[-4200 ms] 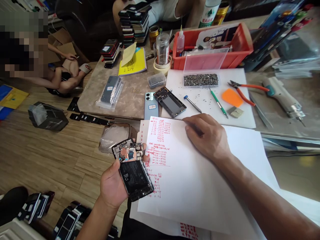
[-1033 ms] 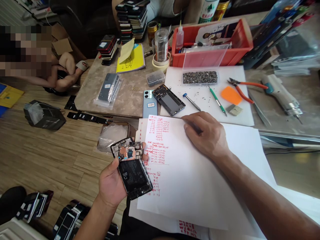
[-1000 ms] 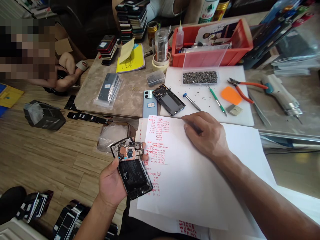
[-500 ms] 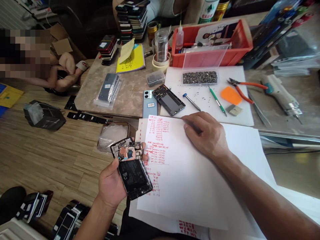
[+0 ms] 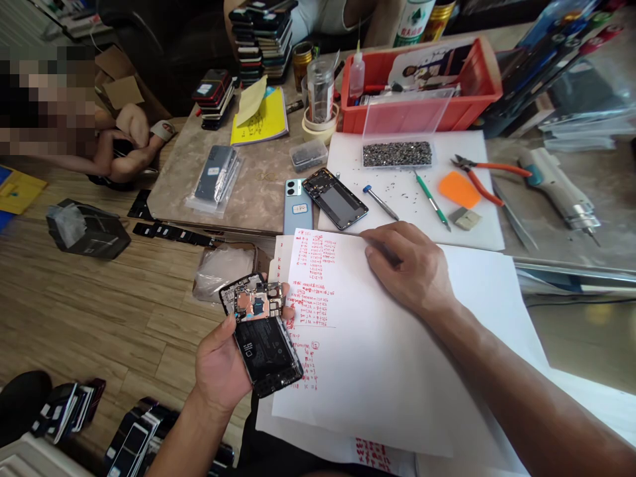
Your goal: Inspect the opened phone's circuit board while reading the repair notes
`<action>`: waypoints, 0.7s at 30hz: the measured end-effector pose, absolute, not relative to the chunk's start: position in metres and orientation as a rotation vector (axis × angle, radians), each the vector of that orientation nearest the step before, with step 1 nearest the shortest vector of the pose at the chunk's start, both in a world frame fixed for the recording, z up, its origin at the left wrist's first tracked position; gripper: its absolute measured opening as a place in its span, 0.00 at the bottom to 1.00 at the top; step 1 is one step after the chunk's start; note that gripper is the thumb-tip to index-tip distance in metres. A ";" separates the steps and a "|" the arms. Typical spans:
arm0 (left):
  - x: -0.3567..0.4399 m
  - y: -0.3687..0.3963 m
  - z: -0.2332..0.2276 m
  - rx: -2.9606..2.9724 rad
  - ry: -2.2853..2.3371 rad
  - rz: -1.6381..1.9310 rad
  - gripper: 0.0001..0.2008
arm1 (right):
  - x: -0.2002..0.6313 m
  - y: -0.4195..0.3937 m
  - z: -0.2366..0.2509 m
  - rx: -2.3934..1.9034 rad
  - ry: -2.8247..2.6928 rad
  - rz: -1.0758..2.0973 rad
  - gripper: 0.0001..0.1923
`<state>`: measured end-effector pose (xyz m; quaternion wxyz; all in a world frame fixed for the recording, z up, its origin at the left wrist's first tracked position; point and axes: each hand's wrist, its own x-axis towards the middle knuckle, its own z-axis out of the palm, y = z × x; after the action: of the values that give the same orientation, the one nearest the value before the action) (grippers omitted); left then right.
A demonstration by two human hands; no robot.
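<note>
My left hand [image 5: 218,368] holds an opened phone [image 5: 262,334] with its back cover off, so the circuit board and black battery show. It hovers at the left edge of a white sheet of paper [image 5: 377,351] covered in red handwriting. My right hand [image 5: 412,268] rests on the top part of that sheet, fingers curled around a dark pen [image 5: 390,255] that is mostly hidden. Just beyond the sheet lie a light-blue phone [image 5: 298,205] and a black phone frame [image 5: 336,199].
A white mat [image 5: 472,228] carries a clear box of screws [image 5: 397,154], screwdrivers, an orange pick [image 5: 460,190] and pliers [image 5: 484,175]. Behind stand a red bin [image 5: 477,86], bottles and stacked phones [image 5: 263,36]. Another person sits on the floor at left. More phones lie by my knee [image 5: 134,440].
Nearly nothing has changed. The view has shifted slightly since four seconds ago, and both hands keep their places.
</note>
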<state>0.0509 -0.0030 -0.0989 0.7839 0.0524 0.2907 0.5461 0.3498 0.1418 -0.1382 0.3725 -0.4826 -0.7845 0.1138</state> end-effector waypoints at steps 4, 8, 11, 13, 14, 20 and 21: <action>0.051 -0.002 -0.099 0.098 0.595 1.174 0.39 | 0.350 0.141 -0.138 -1.257 -2.006 0.304 0.13; 0.053 -0.002 -0.099 0.102 0.583 1.173 0.39 | 0.349 0.141 -0.138 -1.243 -2.010 0.296 0.12; 0.051 -0.003 -0.097 0.090 0.611 1.178 0.38 | 0.349 0.142 -0.138 -1.234 -2.011 0.288 0.12; 0.050 -0.004 -0.095 0.087 0.633 1.175 0.38 | 0.349 0.142 -0.139 -1.226 -2.008 0.284 0.12; 0.049 -0.005 -0.094 0.089 0.643 1.171 0.38 | 0.349 0.143 -0.139 -1.221 -2.007 0.284 0.12; 0.043 -0.010 -0.087 0.103 0.690 1.178 0.35 | 0.350 0.143 -0.140 -1.204 -1.998 0.288 0.12; 0.041 -0.009 -0.086 0.103 0.716 1.200 0.34 | 0.350 0.143 -0.141 -1.196 -1.995 0.289 0.13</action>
<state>0.0414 -0.0095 -0.0857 0.7644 0.0472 0.3295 0.5521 0.3497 0.1428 -0.1408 0.3882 -0.4702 -0.7844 0.1137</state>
